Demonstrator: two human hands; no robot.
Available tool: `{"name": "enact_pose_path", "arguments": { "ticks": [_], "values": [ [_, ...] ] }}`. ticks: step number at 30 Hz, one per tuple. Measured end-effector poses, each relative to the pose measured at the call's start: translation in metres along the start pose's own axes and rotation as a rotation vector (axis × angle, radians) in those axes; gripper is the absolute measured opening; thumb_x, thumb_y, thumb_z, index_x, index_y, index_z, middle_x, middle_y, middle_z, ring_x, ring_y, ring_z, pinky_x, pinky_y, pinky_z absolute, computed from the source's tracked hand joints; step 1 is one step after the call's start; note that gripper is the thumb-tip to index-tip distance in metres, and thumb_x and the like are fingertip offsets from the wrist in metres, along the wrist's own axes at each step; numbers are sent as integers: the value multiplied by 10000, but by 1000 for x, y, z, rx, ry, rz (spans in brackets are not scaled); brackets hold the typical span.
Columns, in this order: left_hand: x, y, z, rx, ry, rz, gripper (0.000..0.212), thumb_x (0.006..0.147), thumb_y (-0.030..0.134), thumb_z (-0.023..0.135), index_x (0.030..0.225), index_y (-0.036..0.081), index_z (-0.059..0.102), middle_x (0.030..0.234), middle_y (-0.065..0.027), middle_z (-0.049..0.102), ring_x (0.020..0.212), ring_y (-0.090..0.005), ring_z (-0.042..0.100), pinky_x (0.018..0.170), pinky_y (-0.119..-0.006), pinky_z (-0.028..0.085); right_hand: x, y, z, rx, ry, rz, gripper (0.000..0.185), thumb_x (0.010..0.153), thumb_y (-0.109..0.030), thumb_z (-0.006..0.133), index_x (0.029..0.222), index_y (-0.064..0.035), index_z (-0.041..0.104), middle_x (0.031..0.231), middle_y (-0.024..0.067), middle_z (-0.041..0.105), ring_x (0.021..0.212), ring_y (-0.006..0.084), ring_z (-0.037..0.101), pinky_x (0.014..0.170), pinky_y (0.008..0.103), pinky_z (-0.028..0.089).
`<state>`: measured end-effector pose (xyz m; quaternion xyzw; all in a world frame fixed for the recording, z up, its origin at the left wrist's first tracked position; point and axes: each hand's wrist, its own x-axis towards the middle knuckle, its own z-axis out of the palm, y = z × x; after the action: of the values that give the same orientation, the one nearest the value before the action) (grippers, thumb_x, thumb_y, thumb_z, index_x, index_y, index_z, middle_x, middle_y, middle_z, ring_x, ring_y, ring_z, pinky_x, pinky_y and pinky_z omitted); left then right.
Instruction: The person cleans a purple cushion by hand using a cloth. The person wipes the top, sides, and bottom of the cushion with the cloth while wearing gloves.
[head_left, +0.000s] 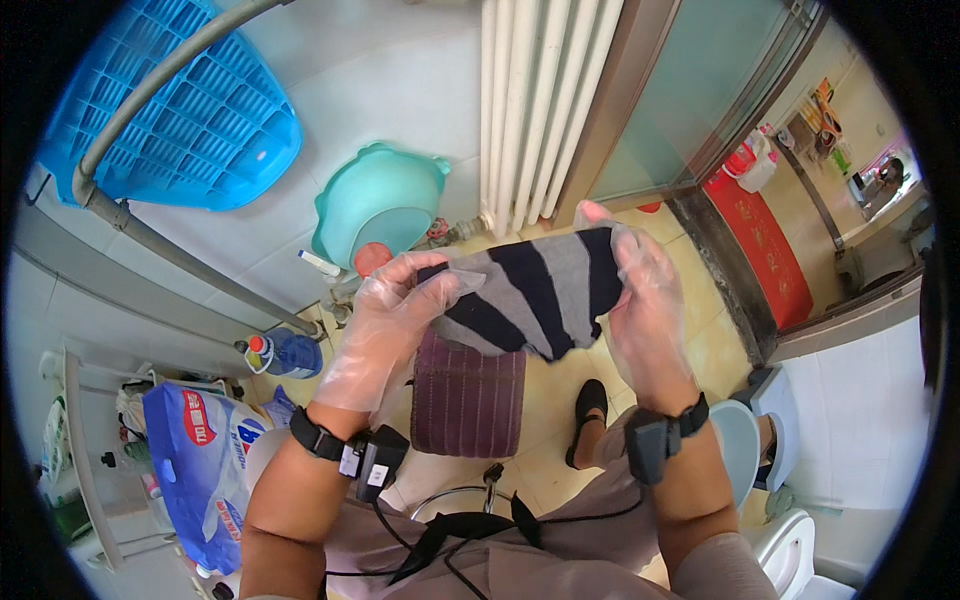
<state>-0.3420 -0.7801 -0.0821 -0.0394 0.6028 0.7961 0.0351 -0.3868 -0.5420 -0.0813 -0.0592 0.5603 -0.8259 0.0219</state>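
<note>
A piece of knit cloth with dark navy and grey stripes (536, 289) is stretched out in front of me, above the floor. My left hand (401, 322), in a clear plastic glove, pinches its left end between thumb and fingers. At the other end my right hand (645, 300), gloved the same way, grips the dark edge; some of its fingers are behind the cloth. The cloth's lower edge hangs uneven. Below it shows a purple ribbed, padded surface (469, 405), partly hidden by the cloth.
A teal basin (386, 195) leans on the wall beside a white radiator (544, 112). A blue plastic washboard-like panel (195, 120) hangs behind a grey pipe. A detergent bag (195, 480) stands left, near a blue bottle (296, 352). Right are a doorway, a light-blue basin (733, 442) and a toilet (791, 555).
</note>
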Motion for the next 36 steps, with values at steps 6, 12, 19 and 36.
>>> {"name": "enact_pose_path", "arguments": {
  "ticks": [6, 12, 19, 36],
  "values": [
    [3, -8, -16, 103, -7, 44, 105, 928, 72, 675, 1005, 64, 603, 1226, -9, 476, 1068, -98, 505, 919, -254, 430, -10, -19, 16, -72, 16, -42, 336, 973, -292, 642, 1107, 10, 696, 939, -27, 639, 823, 48, 494, 791, 210, 398],
    [18, -2, -33, 835, 109, 571, 140, 844, 56, 728, 953, 54, 640, 1310, -115, 570, 992, -239, 578, 844, -349, 474, -14, -21, 15, -373, 81, -72, 247, 954, -209, 653, 1067, 4, 708, 966, 1, 646, 856, 76, 549, 770, 232, 427],
    [19, -6, -34, 939, 103, 484, 158, 867, 131, 729, 995, 62, 667, 1214, -116, 622, 973, -259, 616, 811, -367, 496, -8, -11, 17, -427, 0, -132, 267, 920, -183, 694, 1033, 59, 685, 1062, 49, 616, 888, 118, 587, 817, 249, 458],
    [15, -40, -39, 654, 88, 323, 171, 935, 108, 613, 1094, 86, 550, 909, -136, 645, 772, -357, 638, 687, -453, 497, -19, -1, 26, 169, -106, 345, 552, 847, 7, 563, 1386, 39, 453, 1271, 115, 603, 1181, 224, 604, 1027, 358, 489]
  ]
}}
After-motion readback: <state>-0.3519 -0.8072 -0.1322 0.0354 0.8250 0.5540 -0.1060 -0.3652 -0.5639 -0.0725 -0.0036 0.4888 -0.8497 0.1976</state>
